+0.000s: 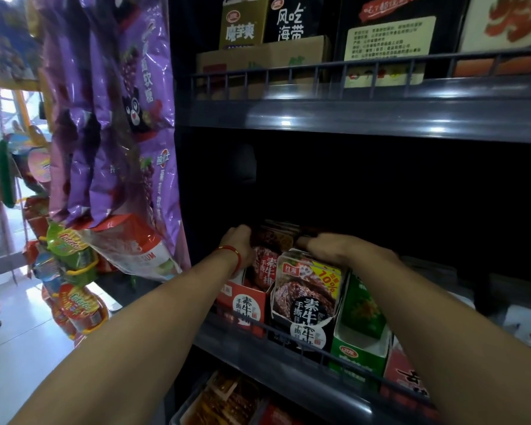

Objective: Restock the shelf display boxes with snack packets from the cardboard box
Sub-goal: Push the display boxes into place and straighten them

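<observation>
Dark wire-fronted shelf (304,357), red display box (246,305), black display box (304,329), green display box (359,354) side by side

On the black display box (304,314) in front of me I read 素牛排 and 手撕, with 红派 and a yellow "10%" flash on the packet (307,280) standing in it. The red display box (246,305) to its left carries 素牛 too. Up on the top shelf, an olive box (242,23) says 魔芋爽 and a black box (292,19) says 风吃海带. The hanging snack bags (74,305) on my left read "Potatos".
</observation>
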Motion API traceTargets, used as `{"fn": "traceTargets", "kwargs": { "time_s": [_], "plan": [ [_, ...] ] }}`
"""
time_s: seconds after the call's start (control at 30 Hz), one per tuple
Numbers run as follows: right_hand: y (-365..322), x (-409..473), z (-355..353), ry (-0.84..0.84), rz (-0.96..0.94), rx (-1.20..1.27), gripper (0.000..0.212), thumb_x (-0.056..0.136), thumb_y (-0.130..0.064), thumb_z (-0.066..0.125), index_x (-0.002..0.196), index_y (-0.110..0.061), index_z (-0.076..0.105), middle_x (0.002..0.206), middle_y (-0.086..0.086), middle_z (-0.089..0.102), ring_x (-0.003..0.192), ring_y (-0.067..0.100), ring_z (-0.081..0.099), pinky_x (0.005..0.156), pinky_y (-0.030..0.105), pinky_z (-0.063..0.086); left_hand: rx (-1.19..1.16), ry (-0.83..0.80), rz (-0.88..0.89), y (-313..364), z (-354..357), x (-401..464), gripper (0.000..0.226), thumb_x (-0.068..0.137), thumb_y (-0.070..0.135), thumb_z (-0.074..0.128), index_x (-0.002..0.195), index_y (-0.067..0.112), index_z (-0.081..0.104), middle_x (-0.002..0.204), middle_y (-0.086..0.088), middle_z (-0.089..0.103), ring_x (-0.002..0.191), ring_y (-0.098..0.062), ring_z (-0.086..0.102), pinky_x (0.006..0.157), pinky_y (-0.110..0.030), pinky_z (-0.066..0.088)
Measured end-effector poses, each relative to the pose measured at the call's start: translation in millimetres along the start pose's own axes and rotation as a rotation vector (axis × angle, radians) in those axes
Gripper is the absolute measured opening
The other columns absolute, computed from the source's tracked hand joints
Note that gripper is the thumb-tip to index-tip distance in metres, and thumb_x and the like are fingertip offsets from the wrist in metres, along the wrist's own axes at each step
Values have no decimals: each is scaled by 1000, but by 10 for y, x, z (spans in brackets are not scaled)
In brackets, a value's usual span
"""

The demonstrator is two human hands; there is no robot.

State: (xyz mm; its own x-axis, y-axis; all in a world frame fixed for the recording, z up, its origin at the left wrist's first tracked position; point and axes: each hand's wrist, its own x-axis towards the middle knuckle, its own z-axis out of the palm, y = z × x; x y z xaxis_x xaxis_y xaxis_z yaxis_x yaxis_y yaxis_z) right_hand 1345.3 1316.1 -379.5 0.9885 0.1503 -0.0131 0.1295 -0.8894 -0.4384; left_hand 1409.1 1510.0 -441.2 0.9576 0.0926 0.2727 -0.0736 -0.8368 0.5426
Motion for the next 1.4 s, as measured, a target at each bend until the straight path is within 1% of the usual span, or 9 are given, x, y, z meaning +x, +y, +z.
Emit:
{"fn": "traceTargets", "kwargs": {
  "time_s": [0.2, 0.43, 0.53, 0.6, 0.67, 0.8, 1.0, 1.3, 1.4],
  "plan": [
    [53, 43, 57, -6, 10, 92, 43, 108, -48, 28, 93, -24, 61, 105, 12, 69, 94, 21, 64, 101, 40, 47, -220, -34, -90, 21, 29, 32, 26, 95, 15, 65, 120, 8, 64, 114, -8, 68, 104, -25, 64, 90, -31, 52],
    [49, -87, -17, 15, 26, 105, 44, 108, -49, 27, 121, -23, 60, 125, 11, 62, 115, 27, 59, 105, 37, 40, -318, -114, -118, 40, -97, -1, 30, 94, 6, 63, 124, 4, 61, 117, -11, 67, 106, -23, 62, 92, -32, 54],
    [78, -328, -129, 182, 49, 156, 49, 109, -42, 33, 145, -13, 50, 149, 13, 48, 134, 30, 46, 106, 33, 34, -348, 96, -98, 262, -240, -209, 17, 95, 0, 56, 110, 3, 60, 105, -11, 63, 101, -27, 62, 84, -30, 51],
    [141, -539, -135, 358, 39, 269, 45, 107, -42, 41, 139, -12, 54, 132, 15, 57, 117, 29, 55, 93, 32, 40, -475, 242, -2, 418, -296, -451, 22, 97, 4, 55, 116, 7, 65, 112, -10, 67, 106, -27, 65, 88, -32, 54],
    [201, -749, 5, 474, 8, 432, 37, 104, -39, 49, 131, -13, 55, 113, 6, 59, 100, 22, 58, 86, 32, 44, -682, 159, 94, 531, -240, -748, 24, 100, 24, 56, 120, 19, 67, 117, -5, 70, 108, -22, 67, 96, -39, 55],
    [258, -1006, 455, 426, 12, 613, 82, 91, -57, 58, 159, -32, 19, 161, -5, 32, 145, 23, 37, 117, 50, 35, -946, -80, 0, 637, 8, -1076, 67, 70, 69, 52, 123, 31, 69, 126, 0, 70, 119, -21, 64, 107, -52, 47],
    [144, -977, 647, 369, 14, 596, 92, 97, -44, 59, 162, -24, -4, 170, -3, -1, 156, 22, 10, 124, 44, 21, -1075, -148, -57, 801, -11, -1110, 31, 107, 40, 38, 124, 25, 59, 130, 2, 63, 125, -19, 56, 114, -42, 40],
    [137, -1038, 626, 412, 9, 652, 93, 98, -43, 59, 162, -24, -5, 170, -3, 1, 156, 21, 10, 123, 40, 19, -806, -85, -18, 730, -44, -1081, 73, 77, 74, 39, 132, 32, 63, 143, -1, 58, 131, -23, 53, 114, -50, 39],
    [189, -1212, 471, 499, -20, 604, 84, 97, -39, 60, 162, -26, 8, 166, -1, 23, 149, 20, 30, 118, 37, 33, -502, 60, 209, 822, -146, -1195, 63, 87, 51, 36, 136, 21, 63, 139, -3, 62, 129, -21, 55, 111, -35, 42]
  ]
}}
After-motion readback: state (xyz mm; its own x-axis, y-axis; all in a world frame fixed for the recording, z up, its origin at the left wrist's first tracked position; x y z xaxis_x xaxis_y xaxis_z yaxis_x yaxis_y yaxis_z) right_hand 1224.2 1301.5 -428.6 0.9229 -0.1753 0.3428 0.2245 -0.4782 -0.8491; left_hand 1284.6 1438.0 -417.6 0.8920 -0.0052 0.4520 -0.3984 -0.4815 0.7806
